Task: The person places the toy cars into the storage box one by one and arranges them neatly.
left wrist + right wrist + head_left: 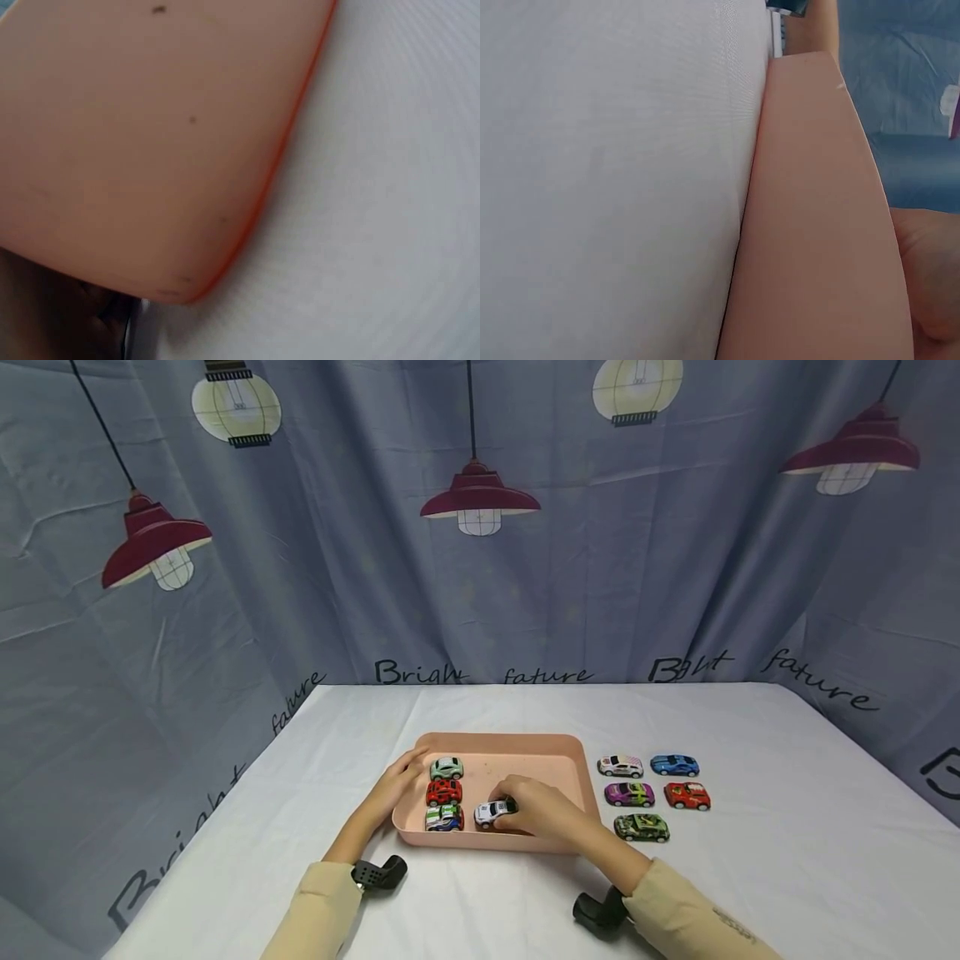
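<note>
A pink tray (pixel 558 756) sits mid-table, seen from the head view. Along its left side stand a green car (pixel 446 768), a red car (pixel 444 792) and a green-and-blue car (pixel 443 817). My right hand (pixel 536 810) reaches into the tray and holds a white car (pixel 491 812) by its rear. My left hand (pixel 397 781) rests on the tray's left rim with fingers laid over the edge. Each wrist view is filled by the tray wall (pixel 150 150) (pixel 817 225) and white cloth.
Right of the tray stand several toy cars in rows: white (pixel 620 766), blue (pixel 674 765), purple (pixel 629 793), red (pixel 687 795) and dark green (pixel 641 827). A white cloth (pixel 787 827) covers the table. A grey curtain (pixel 525 568) hangs behind.
</note>
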The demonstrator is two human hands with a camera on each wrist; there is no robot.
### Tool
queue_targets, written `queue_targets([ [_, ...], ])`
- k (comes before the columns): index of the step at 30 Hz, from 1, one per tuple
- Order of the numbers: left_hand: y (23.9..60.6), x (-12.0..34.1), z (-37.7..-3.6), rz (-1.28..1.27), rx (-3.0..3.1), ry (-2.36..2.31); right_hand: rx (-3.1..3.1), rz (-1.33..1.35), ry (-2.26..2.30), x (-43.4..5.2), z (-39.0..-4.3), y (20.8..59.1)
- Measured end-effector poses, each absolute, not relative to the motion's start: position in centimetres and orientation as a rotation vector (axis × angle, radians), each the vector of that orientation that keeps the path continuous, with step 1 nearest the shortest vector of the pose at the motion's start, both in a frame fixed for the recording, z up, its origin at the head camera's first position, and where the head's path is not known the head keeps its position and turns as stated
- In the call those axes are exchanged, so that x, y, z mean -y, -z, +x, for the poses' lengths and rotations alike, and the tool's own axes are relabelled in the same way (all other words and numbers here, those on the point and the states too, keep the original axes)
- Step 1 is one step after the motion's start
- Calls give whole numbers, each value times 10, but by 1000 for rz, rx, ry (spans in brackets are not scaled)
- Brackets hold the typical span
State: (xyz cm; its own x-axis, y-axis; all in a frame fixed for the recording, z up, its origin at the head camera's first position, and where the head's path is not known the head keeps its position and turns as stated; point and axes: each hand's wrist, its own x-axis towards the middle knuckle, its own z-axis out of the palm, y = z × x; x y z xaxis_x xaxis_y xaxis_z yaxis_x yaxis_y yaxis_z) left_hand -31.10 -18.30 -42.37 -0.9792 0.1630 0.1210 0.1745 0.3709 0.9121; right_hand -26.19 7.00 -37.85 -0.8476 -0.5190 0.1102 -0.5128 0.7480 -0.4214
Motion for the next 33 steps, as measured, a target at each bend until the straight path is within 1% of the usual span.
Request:
queue_targets([
  [8, 422, 183, -310, -328, 2602, 1689, -2898, -893, 711, -68, -263, 380],
  [20, 422, 183, -310, -283, 2621, 1659, -2869, -828, 704, -67, -265, 381],
  [24, 422, 183, -310, -267, 2618, 1669, -2851, -865, 699, -68, -265, 382],
  [28, 419, 182, -306, -300, 2607, 1710, -2852, -907, 667, -71, -265, 383],
  [30, 411, 180, -299, -325, 2613, 1717, -2851, -893, 676, -74, -265, 381],
  [33, 411, 180, -300, -334, 2613, 1723, -2855, -872, 711, -83, -262, 378],
])
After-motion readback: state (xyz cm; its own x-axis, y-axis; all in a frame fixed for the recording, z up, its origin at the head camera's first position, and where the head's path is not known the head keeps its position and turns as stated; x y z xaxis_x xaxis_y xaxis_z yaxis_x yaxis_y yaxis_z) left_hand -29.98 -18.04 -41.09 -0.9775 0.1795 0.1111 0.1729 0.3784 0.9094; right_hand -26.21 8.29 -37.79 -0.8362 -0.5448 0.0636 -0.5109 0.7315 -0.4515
